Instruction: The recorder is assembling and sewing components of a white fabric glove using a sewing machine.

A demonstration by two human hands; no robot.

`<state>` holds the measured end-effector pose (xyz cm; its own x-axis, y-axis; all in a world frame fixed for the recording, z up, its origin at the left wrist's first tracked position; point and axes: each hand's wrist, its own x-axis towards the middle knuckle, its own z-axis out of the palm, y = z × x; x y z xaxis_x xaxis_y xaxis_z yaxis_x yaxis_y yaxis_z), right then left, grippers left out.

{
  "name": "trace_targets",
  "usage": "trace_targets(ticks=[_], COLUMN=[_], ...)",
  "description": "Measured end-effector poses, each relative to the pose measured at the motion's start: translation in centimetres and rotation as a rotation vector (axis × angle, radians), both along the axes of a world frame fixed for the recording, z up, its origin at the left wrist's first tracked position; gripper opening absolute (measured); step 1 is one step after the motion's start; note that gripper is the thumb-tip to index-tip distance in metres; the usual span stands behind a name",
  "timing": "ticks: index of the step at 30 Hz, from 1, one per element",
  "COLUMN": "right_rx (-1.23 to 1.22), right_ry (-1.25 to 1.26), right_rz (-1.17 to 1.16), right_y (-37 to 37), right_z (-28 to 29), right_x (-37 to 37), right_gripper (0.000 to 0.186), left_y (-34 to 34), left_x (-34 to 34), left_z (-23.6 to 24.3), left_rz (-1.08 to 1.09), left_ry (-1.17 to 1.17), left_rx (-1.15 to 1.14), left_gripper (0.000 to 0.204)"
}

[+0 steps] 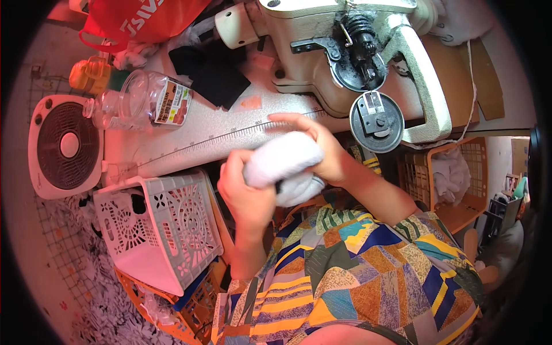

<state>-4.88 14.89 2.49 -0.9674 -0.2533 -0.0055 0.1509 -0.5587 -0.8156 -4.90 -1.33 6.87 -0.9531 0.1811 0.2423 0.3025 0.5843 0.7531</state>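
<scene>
A bundle of soft white fabric (284,158), folded or rolled, with a small dark part underneath, is held up above my lap in front of the table edge. My left hand (244,190) has its fingers curled on the bundle's left side. My right hand (322,152) grips the right side, its index finger stretched out over the measuring scale on the table (218,138). Just beyond stands a cream industrial sewing machine (310,75) with a round black disc (376,123) at its front.
At the left are a fan (57,146), a clear plastic jar (141,95), an orange container (83,75) and a red bag (115,17). Below, a white crate (161,230) rests on an orange one. An orange basket with white fabric (451,178) is at the right.
</scene>
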Motion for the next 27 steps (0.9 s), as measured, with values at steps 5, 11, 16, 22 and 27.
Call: trace_targets(ticks=[5,11,16,22,27], right_rx=[0.666,1.059,0.707,0.579,0.298], right_ry=[0.213,0.766,0.493,0.551,0.267], right_rz=[-0.698,-0.826,-0.672,-0.664,-0.618], right_y=[-2.7,-1.3,-2.3,-2.2,-3.1], right_z=[0.5,1.0,1.9,-0.2,-0.5], right_x=[0.0,0.0,-0.3,0.0,0.8], right_gripper=[0.039,0.051,0.032,0.03,0.033], left_y=[2.4,0.3,1.1,1.0,0.6], left_x=[3.9,1.6,3.7,4.8,5.6], left_z=[-0.5,0.9,0.1,-1.3,-2.0], left_rz=[-0.141,0.012,-0.032,-0.063,0.067], left_ry=[0.462,0.425,0.604,0.602,0.596], left_rx=[-0.222,-0.344,-0.25,-0.06,-0.013], left_gripper=[0.039,0.041,0.041,0.041,0.04])
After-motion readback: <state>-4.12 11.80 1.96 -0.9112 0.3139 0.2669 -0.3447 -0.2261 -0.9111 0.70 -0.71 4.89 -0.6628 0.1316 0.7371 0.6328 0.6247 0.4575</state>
